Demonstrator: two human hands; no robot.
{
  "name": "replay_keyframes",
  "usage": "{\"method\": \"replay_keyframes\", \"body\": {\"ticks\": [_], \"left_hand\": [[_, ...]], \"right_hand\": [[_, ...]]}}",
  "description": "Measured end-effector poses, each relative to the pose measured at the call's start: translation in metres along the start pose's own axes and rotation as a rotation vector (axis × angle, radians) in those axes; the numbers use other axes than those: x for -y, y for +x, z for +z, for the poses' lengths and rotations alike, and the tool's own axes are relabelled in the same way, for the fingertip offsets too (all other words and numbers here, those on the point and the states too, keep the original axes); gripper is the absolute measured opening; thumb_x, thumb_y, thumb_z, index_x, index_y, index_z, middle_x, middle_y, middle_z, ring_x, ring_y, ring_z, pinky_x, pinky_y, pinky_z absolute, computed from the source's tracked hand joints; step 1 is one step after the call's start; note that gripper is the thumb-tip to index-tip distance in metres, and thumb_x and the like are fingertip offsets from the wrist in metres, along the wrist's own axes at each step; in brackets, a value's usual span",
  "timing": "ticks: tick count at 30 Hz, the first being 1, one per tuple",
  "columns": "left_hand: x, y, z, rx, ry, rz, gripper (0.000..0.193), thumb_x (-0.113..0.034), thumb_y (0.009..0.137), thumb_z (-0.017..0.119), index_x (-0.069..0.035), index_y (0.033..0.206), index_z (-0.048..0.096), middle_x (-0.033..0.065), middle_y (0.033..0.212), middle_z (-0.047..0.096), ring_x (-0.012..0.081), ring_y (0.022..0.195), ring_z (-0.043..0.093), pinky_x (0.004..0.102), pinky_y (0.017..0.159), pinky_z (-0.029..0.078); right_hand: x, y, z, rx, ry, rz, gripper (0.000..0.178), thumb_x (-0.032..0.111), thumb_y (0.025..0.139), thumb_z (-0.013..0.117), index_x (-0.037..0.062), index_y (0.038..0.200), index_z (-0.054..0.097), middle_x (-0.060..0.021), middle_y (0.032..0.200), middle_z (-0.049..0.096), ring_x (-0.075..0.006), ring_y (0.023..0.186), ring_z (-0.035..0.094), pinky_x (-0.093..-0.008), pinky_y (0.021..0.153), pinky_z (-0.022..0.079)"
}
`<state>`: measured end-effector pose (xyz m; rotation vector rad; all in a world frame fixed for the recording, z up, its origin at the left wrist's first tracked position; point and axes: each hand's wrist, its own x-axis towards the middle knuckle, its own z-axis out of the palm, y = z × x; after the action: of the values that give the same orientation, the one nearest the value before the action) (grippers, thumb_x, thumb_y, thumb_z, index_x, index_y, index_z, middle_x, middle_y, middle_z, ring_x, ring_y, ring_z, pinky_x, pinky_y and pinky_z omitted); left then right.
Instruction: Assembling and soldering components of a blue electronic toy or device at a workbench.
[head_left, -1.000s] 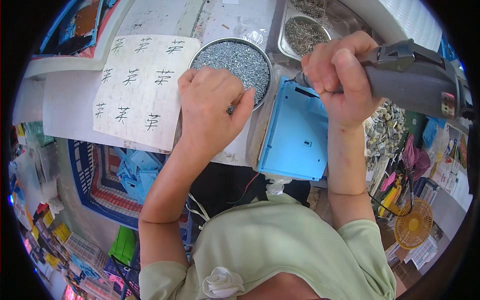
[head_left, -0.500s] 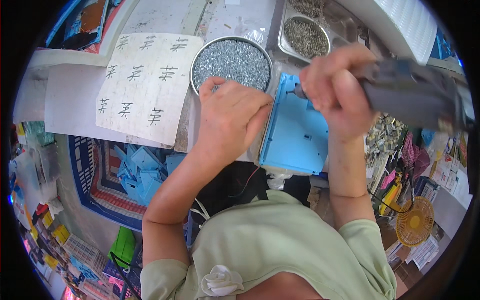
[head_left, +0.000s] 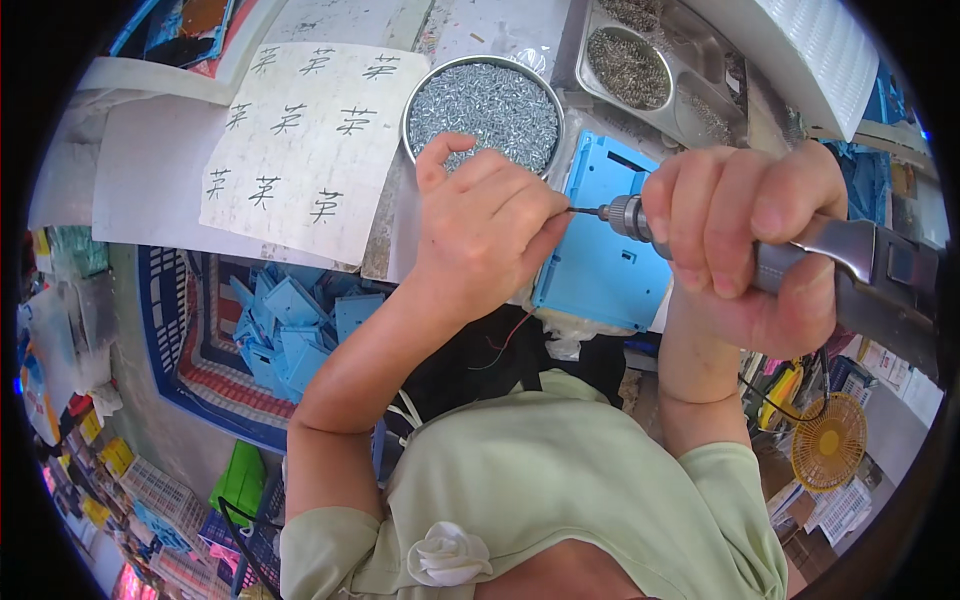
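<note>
By the left hand [head_left: 490, 230], the thumb and forefinger are pressed together in a pinch, and the tip of the bit [head_left: 588, 210] is met there. Whether a small screw is held between these fingertips cannot be told, since the place is covered by them. The little finger is held apart from the others, bent in a hook before the near rim of the bowl [head_left: 407, 130]. By the right hand [head_left: 750, 235], the grey driver [head_left: 890, 285] is grasped firmly, with the fingers wrapped around its body.

The left hand is kept with its back upward, and its forearm is slanted up from the lower edge. The right hand is raised over the right side of the blue panel [head_left: 600, 280], which is partly hidden by it. The driver is laid almost sideways, and its bit is pointed to the left, toward the pinched fingers. The panel is placed on the table [head_left: 475, 25], between the two hands and to the right of the bowl.

The round bowl is filled with silvery screws [head_left: 490, 100]. In the metal tray [head_left: 700, 45], farther to the right, darker small parts [head_left: 628, 68] are contained in a round cup. Below the table, at the left, many blue pieces [head_left: 290, 325] are heaped in the basket [head_left: 230, 422].
</note>
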<state>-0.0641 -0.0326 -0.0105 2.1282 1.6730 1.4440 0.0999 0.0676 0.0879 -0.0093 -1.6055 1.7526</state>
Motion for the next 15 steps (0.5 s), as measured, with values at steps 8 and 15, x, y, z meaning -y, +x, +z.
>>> {"method": "replay_keyframes", "body": {"ticks": [8, 15], "left_hand": [[0.051, 0.009, -0.019, 0.134, 0.295, -0.136, 0.016, -0.020, 0.076, 0.083, -0.017, 0.090, 0.076, -0.0005, 0.102, 0.065, 0.0212, 0.101, 0.060, 0.0508, 0.101, 0.037], [0.054, 0.007, -0.011, 0.105, 0.392, -0.106, 0.009, -0.024, 0.086, 0.075, -0.015, 0.084, 0.076, -0.0008, 0.091, 0.067, 0.0218, 0.097, 0.060, 0.0516, 0.096, 0.039]], "right_hand": [[-0.001, -0.024, 0.029, -0.180, -0.038, 0.162, 0.027, 0.029, 0.098, 0.066, 0.0065, 0.104, 0.053, 0.0007, 0.068, 0.054, -0.0124, 0.057, 0.051, -0.0304, 0.058, 0.042], [-0.013, -0.037, 0.039, -0.203, -0.281, 0.271, 0.025, 0.020, 0.090, 0.076, 0.0069, 0.090, 0.054, -0.0008, 0.068, 0.058, -0.0117, 0.058, 0.052, -0.0293, 0.058, 0.043]]}}
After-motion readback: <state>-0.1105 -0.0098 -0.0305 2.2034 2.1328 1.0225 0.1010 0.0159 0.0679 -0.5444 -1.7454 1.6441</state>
